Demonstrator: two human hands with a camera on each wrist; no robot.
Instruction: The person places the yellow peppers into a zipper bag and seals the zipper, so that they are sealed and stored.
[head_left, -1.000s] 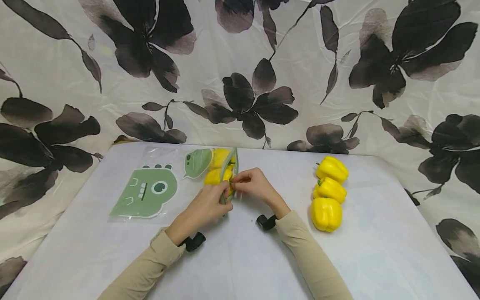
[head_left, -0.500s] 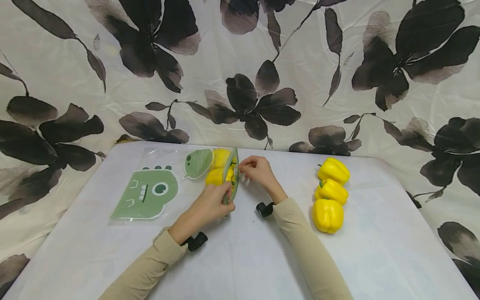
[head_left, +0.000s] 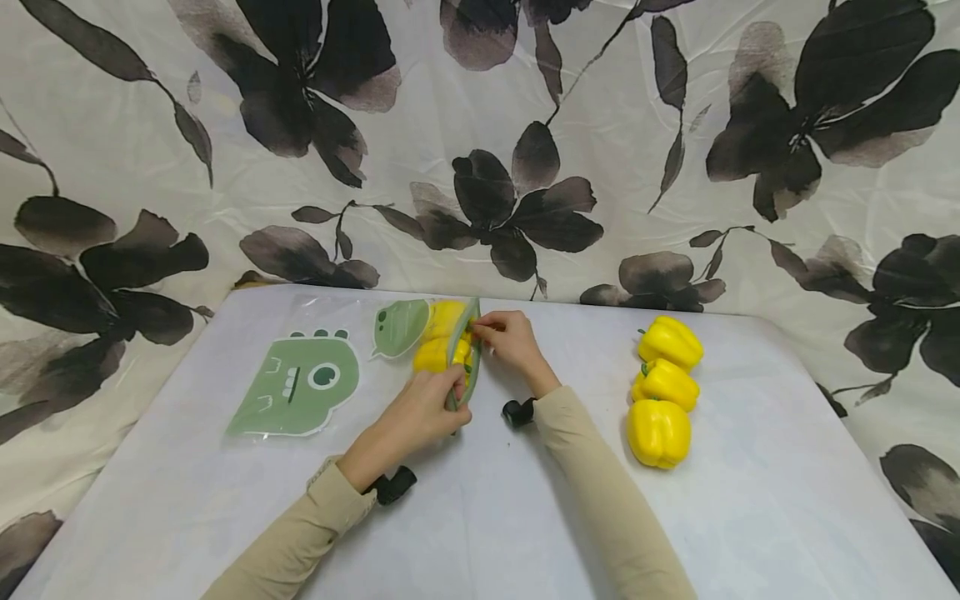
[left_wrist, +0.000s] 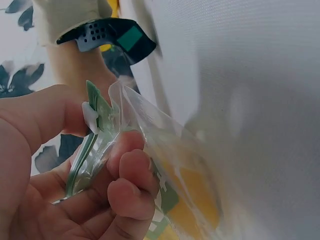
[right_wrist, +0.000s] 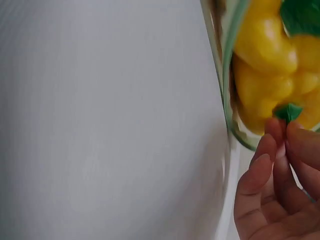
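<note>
A clear zip bag (head_left: 401,329) with a green print and a green zip edge lies with its mouth to the right. Yellow bell peppers (head_left: 431,356) are inside it. My left hand (head_left: 420,408) pinches the near corner of the bag's mouth, thumb against a white zip slider (left_wrist: 90,118) in the left wrist view. My right hand (head_left: 512,337) reaches to the mouth's far part. In the right wrist view its thumb and fingertips pinch the green stem (right_wrist: 288,111) of one pepper within the opening.
Left of the filled bag, a flat clear bag (head_left: 300,387) with a green one-eyed monster print lies on the white table (head_left: 525,517). Three yellow bell peppers (head_left: 660,433) stand in a row at the right. A floral cloth (head_left: 637,108) hangs behind the table.
My right hand leaves the bag's near part, moves away toward the far side, then comes back left to the opening and pinches a pepper's stem. My left hand keeps its hold.
</note>
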